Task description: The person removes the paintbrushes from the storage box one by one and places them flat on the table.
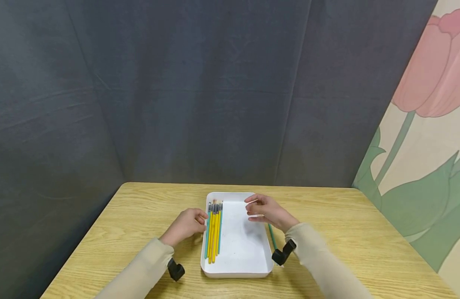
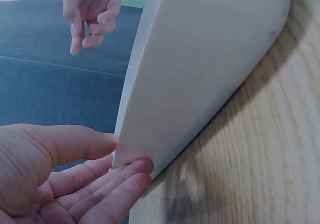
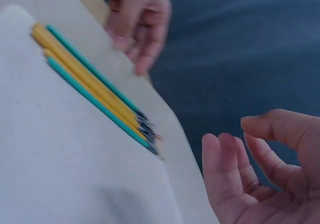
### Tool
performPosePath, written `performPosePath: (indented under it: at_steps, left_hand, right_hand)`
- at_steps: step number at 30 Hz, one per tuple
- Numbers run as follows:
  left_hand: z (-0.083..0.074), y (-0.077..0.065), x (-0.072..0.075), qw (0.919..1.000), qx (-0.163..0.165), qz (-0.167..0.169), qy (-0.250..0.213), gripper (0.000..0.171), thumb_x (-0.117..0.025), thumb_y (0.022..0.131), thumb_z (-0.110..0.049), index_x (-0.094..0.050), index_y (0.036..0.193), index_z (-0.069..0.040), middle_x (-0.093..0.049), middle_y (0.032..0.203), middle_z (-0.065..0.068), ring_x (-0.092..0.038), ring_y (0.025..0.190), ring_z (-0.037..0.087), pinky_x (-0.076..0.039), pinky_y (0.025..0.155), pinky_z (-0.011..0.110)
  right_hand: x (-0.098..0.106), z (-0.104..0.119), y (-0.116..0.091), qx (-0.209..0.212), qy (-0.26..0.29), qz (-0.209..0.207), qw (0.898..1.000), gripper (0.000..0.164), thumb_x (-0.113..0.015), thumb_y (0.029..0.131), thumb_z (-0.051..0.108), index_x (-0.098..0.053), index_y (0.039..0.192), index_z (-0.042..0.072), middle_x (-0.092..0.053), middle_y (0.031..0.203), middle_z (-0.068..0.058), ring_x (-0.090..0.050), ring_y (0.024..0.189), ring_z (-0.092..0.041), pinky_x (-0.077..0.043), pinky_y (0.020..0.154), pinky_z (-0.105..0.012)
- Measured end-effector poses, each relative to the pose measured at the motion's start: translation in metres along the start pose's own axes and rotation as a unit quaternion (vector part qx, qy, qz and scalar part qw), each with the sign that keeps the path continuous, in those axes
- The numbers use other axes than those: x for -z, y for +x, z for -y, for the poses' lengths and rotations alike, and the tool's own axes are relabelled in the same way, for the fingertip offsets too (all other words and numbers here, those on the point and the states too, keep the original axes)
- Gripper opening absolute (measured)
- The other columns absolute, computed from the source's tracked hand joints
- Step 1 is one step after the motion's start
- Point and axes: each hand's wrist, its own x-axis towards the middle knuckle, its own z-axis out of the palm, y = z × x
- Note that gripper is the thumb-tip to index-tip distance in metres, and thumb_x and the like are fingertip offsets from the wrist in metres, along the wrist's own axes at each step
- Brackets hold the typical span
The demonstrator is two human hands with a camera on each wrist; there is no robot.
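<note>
A white rectangular tray (image 1: pixel 241 241) stands on the table, with several yellow- and teal-handled paintbrushes (image 1: pixel 214 232) side by side along its left wall, bristles toward the far end. My left hand (image 1: pixel 189 226) is at the tray's left side. In the left wrist view, its fingertips (image 2: pixel 142 169) touch the outer wall and the thumb lies at the rim. Over the far right rim hovers my right hand (image 1: pixel 267 211), fingers loosely bent and apart, with nothing between them in the right wrist view. A teal-handled stick (image 1: pixel 272 236) lies just right of the tray, partly hidden by the right wrist's camera.
The wooden table (image 1: pixel 155 207) extends on both sides of the tray. Behind it hangs a dark grey curtain (image 1: pixel 200 104). A wall with a painted tulip (image 1: pixel 424 70) rises at the right.
</note>
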Motion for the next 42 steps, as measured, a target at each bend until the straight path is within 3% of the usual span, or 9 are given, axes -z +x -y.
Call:
performPosePath:
  at_steps: [11,18,25,35,42]
  left_hand:
    - [-0.003,0.001,0.001,0.9999,0.007,-0.002,0.008,0.028,-0.075,0.078,-0.004,-0.068,0.105,-0.001,-0.062,0.084,0.004,-0.054,0.074,0.016,-0.046,0.066,0.027]
    - [-0.002,0.002,0.001,1.0000,0.002,-0.002,0.007,0.028,-0.075,0.077,-0.004,-0.068,0.104,0.000,-0.062,0.083,0.004,-0.055,0.074,0.016,-0.046,0.065,0.027]
    - [-0.001,0.002,0.000,1.0000,-0.002,0.002,0.005,0.028,-0.075,0.078,-0.004,-0.068,0.104,-0.001,-0.062,0.083,0.004,-0.055,0.074,0.015,-0.047,0.066,0.027]
    - [0.001,0.002,0.000,1.0000,-0.003,0.001,0.001,0.028,-0.074,0.077,-0.004,-0.068,0.104,-0.001,-0.062,0.083,0.004,-0.056,0.074,0.016,-0.047,0.066,0.028]
    - [0.003,0.003,-0.001,1.0000,-0.006,0.000,0.003,0.027,-0.075,0.076,-0.003,-0.068,0.102,-0.001,-0.062,0.082,0.004,-0.056,0.074,0.015,-0.047,0.066,0.027]
  right_hand:
    - [-0.039,0.005,0.017,-0.039,-0.033,0.029,0.998,0.039,-0.060,0.093,0.004,-0.047,0.127,-0.009,-0.059,0.100,-0.015,-0.061,0.091,-0.023,-0.055,0.086,-0.042]
    - [-0.050,0.008,0.035,-0.057,-0.059,0.013,0.997,0.036,-0.060,0.091,0.001,-0.050,0.125,-0.007,-0.060,0.100,-0.015,-0.063,0.093,-0.026,-0.056,0.083,-0.040]
    - [-0.061,0.004,0.047,-0.083,-0.079,-0.005,0.993,0.031,-0.059,0.089,-0.003,-0.055,0.119,-0.007,-0.062,0.088,-0.009,-0.061,0.080,-0.019,-0.056,0.082,-0.043]
    - [-0.076,-0.013,0.062,-0.133,-0.140,-0.042,0.980,0.029,-0.065,0.081,-0.006,-0.060,0.109,-0.001,-0.058,0.080,-0.007,-0.057,0.066,-0.016,-0.058,0.070,-0.032]
    - [-0.080,-0.020,0.067,-0.132,-0.153,-0.057,0.978,0.027,-0.062,0.078,-0.010,-0.061,0.103,-0.002,-0.054,0.074,-0.006,-0.054,0.059,-0.015,-0.056,0.061,-0.028]
